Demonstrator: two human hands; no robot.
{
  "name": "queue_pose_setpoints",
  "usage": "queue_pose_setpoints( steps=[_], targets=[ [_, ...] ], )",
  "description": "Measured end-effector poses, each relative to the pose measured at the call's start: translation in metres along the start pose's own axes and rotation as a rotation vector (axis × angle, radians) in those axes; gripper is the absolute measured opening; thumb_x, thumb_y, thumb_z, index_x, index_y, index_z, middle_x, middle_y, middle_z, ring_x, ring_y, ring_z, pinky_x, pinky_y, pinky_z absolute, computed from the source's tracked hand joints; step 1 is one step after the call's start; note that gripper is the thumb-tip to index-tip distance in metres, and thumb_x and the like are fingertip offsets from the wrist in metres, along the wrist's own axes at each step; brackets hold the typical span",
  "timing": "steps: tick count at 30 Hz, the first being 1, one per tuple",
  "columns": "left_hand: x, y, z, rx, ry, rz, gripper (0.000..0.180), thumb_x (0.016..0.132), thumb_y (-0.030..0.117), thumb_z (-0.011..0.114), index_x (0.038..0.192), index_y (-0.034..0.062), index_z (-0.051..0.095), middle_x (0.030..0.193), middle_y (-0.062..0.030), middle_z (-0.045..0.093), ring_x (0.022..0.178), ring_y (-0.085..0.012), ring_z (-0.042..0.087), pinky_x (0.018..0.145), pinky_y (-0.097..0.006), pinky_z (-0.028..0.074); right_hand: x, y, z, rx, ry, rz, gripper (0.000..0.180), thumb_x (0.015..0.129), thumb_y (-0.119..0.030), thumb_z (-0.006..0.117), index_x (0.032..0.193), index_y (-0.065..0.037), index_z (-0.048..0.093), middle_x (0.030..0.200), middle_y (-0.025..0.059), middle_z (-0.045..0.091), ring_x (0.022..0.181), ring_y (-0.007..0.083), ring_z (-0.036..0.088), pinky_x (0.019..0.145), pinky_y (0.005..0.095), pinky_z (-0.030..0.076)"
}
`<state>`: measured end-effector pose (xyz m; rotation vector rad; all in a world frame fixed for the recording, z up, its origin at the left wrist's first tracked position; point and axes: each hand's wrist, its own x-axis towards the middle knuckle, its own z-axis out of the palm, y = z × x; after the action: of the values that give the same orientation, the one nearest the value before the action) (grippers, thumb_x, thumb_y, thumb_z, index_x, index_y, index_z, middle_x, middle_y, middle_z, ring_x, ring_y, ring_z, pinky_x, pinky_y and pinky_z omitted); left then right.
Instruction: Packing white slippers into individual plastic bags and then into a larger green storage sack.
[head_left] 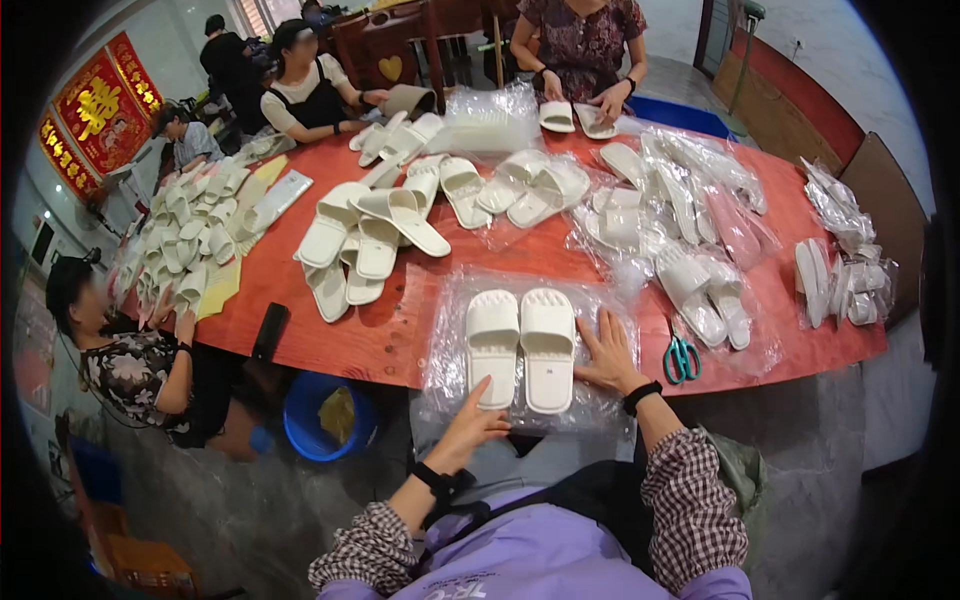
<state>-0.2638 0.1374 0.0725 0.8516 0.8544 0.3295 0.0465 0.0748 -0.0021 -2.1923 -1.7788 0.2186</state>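
A pair of cream slide slippers lies side by side in front of me, toes pointing away: the left slipper (492, 375) and the right slipper (548, 385). Beneath them is a stack of clear plastic bags (443, 335) at the table's near edge. My left hand (472, 428) has a finger stretched onto the heel of the left slipper, with its other fingers beside it near the heel's edge. Spread out flat, my right hand (610, 357) rests on the bags, just right of the right slipper. Neither hand grips anything that I can see.
Loose slippers (377, 245) pile up beyond on the red table (350, 345). Bagged slippers (690, 290) and teal-handled scissors (682, 358) lie to the right. A black object (270, 330) sits at the left edge, above a blue bucket (322, 425). Several co-workers sit or stand around.
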Motion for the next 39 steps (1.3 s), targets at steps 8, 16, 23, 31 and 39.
queue_pose_setpoints(
  steps=[8,16,23,31,39],
  targets=[
    [0.005,0.02,0.015,1.108,0.076,0.69,0.035,0.088,0.01,0.058,0.122,0.0043,0.06,0.104,-0.0174,0.058,0.097,-0.0303,0.057,0.084,-0.037,0.046,0.009,0.002,-0.011,0.036,-0.109,-0.012,0.099,0.076,-0.063,0.062,0.152,-0.019,0.018,0.15,0.0384,0.003,0.14,0.0531,0.002,0.114,0.0573,0.01],
    [0.064,-0.007,0.029,1.466,0.314,0.82,0.059,0.085,0.03,0.064,0.139,0.0133,0.045,0.139,-0.0297,0.031,0.132,-0.0477,0.026,0.11,-0.058,0.019,0.001,0.018,-0.061,0.54,0.593,0.217,0.015,0.089,-0.005,0.054,0.097,-0.002,0.067,0.093,0.0148,0.067,0.087,0.0316,0.063,0.08,0.0385,0.05],
    [0.088,-0.02,0.029,1.664,0.269,0.767,0.071,0.091,0.045,0.052,0.147,0.0075,0.03,0.151,-0.0281,0.018,0.141,-0.0434,0.014,0.112,-0.06,0.004,0.017,0.096,-0.047,0.872,0.515,0.5,0.02,0.092,-0.004,0.052,0.104,0.002,0.067,0.091,0.0114,0.07,0.076,0.0151,0.067,0.068,0.0287,0.056],
    [0.085,-0.019,0.022,1.713,0.31,0.77,0.071,0.09,0.049,0.052,0.145,0.0079,0.034,0.147,-0.0283,0.027,0.138,-0.0445,0.022,0.112,-0.059,0.007,0.066,0.079,-0.038,0.421,0.645,0.669,0.024,0.081,-0.026,0.064,0.091,-0.006,0.072,0.086,0.0166,0.07,0.085,0.0343,0.067,0.081,0.0422,0.05],
    [0.081,-0.031,0.022,1.685,0.271,0.772,0.073,0.092,0.053,0.047,0.147,0.0083,0.03,0.145,-0.0307,0.028,0.138,-0.0457,0.022,0.112,-0.059,0.007,0.061,0.09,-0.035,0.307,0.633,0.658,0.021,0.081,-0.023,0.067,0.085,-0.002,0.07,0.08,0.0175,0.069,0.077,0.0338,0.067,0.072,0.0414,0.051]
  ],
)
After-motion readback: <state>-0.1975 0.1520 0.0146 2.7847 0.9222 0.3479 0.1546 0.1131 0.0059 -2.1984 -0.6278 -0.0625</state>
